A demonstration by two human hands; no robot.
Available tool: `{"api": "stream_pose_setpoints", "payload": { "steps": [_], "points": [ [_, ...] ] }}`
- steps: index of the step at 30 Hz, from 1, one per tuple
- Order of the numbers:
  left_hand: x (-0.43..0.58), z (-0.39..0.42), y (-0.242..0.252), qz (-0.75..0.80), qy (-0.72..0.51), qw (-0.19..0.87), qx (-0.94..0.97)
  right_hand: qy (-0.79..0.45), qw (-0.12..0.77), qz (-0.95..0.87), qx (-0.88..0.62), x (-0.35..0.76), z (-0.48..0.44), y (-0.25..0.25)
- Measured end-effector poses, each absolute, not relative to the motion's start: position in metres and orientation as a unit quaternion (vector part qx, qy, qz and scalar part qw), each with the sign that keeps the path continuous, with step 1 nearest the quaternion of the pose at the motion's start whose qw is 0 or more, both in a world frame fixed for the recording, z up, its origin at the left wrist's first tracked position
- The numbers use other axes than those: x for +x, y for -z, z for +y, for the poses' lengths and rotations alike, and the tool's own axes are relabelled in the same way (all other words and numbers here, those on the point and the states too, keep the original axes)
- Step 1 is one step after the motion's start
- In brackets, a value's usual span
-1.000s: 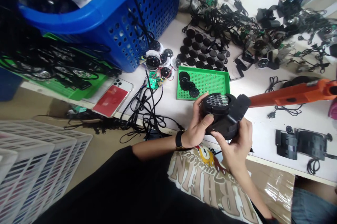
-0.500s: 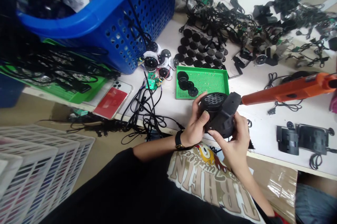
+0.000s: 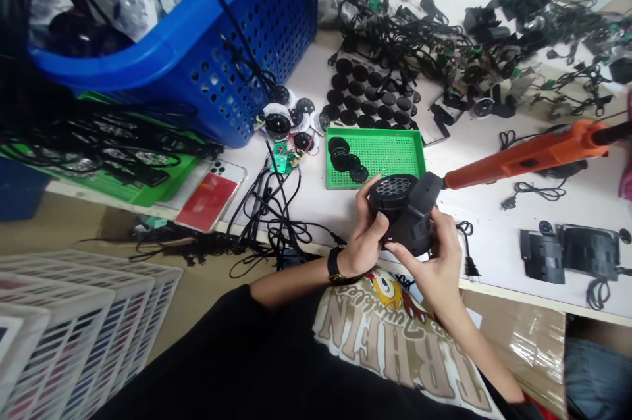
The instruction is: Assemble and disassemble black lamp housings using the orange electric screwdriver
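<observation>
Both hands hold a black round lamp head (image 3: 403, 204) with a honeycomb LED face, just above the near edge of the white table (image 3: 484, 157). My left hand (image 3: 366, 236), with a black wristwatch, grips its left side, thumb on the rim. My right hand (image 3: 437, 261) wraps its lower right side from beneath. An orange power screwdriver (image 3: 533, 151) lies on the table pointing at the lamp's right side. A green perforated tray (image 3: 390, 154) with a few black discs lies just beyond the lamp.
A blue perforated basket (image 3: 207, 45) full of parts stands at the left. Rows of black discs (image 3: 370, 94), tangled cables (image 3: 419, 31), a red-backed phone (image 3: 210, 193), black brackets (image 3: 573, 252) and white crates (image 3: 64, 328) surround the spot.
The lamp head and both hands have shifted slightly left and up in view as the camera tilted; the lamp has been turned a little in the hands. The grip is unchanged.
</observation>
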State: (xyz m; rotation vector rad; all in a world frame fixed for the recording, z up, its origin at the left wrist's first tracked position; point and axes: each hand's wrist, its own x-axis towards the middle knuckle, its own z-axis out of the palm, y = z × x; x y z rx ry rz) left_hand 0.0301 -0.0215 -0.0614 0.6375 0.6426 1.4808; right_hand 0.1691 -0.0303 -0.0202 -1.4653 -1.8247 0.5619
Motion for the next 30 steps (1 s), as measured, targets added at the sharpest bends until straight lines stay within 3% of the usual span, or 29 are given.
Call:
{"api": "stream_pose_setpoints", "payload": {
  "steps": [5,10,16,21,30],
  "points": [
    [0.029,-0.018,0.051,0.31,-0.633,0.653,0.278,-0.197,0.355,-0.721,-0.562,0.165,-0.029,0.025],
    [0.025,-0.007,0.028,0.389,-0.611,0.674,0.145,-0.174,0.305,-0.751,-0.559,0.158,-0.024,0.028],
    [0.016,0.011,0.024,0.377,-0.584,0.714,0.081,-0.142,0.389,-0.77,-0.485,0.161,-0.015,0.032],
    [0.015,0.016,0.025,0.345,-0.564,0.749,0.042,-0.133,0.397,-0.795,-0.44,0.168,-0.006,0.035],
    [0.014,0.015,0.022,0.353,-0.595,0.722,-0.002,-0.081,0.475,-0.719,-0.5,0.166,-0.017,0.032]
  ]
}}
